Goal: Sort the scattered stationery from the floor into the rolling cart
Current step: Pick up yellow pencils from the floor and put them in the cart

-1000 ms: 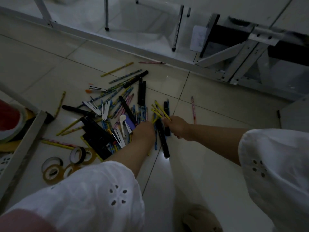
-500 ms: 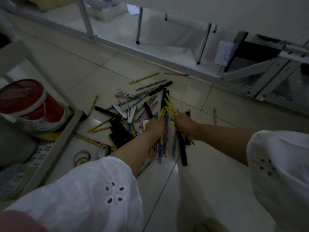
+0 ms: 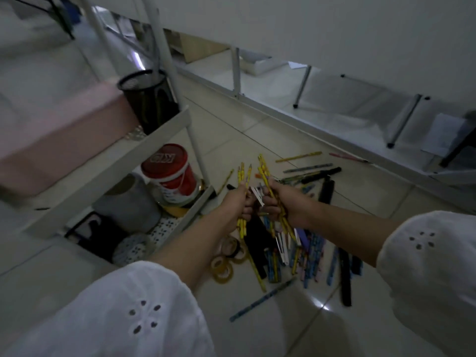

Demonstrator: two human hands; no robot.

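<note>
1. tape rolls [image 3: 222, 266] lie on the floor at 6 o'clock of the hands.
2. left hand [image 3: 235, 202] is closed round slim yellow pencils [image 3: 242, 181], points up.
3. right hand [image 3: 280, 202], at 3 o'clock of it, grips more.
4. the rolling cart [image 3: 159, 132] stands at 9 o'clock; loose pens [image 3: 320, 175] lie at 1 o'clock.

Cart [image 3: 164, 130] at left, mesh cup [image 3: 148, 99] on upper shelf, tub [image 3: 171, 173] below; stationery pile [image 3: 304, 243] on floor right of cart (tape rolls [image 3: 226, 261] between).
</note>
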